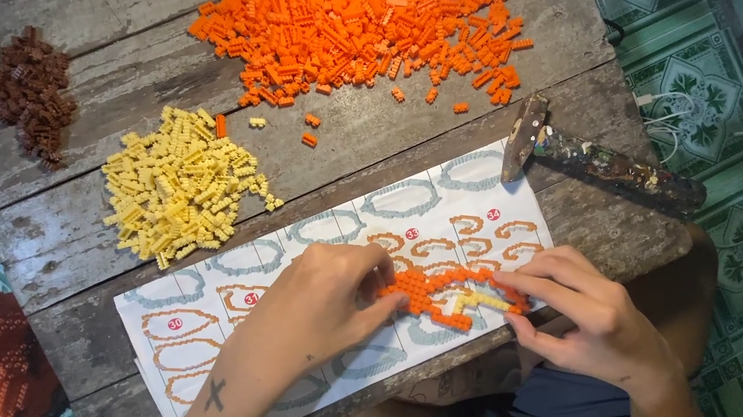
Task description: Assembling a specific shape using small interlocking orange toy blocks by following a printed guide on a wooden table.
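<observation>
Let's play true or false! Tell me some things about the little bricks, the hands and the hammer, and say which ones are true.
1. Both hands touch the orange ring piece on the paper sheet. True: the left hand and the right hand hold it at either end.
2. The orange pile is the biggest. True.
3. The yellow pile lies right of the orange pile. False: it lies left of it and nearer the person.
4. The right hand holds the hammer. False: the hammer lies on the table, untouched.
5. The brown pile sits on the paper sheet. False: it sits at the table's far left corner.
</observation>
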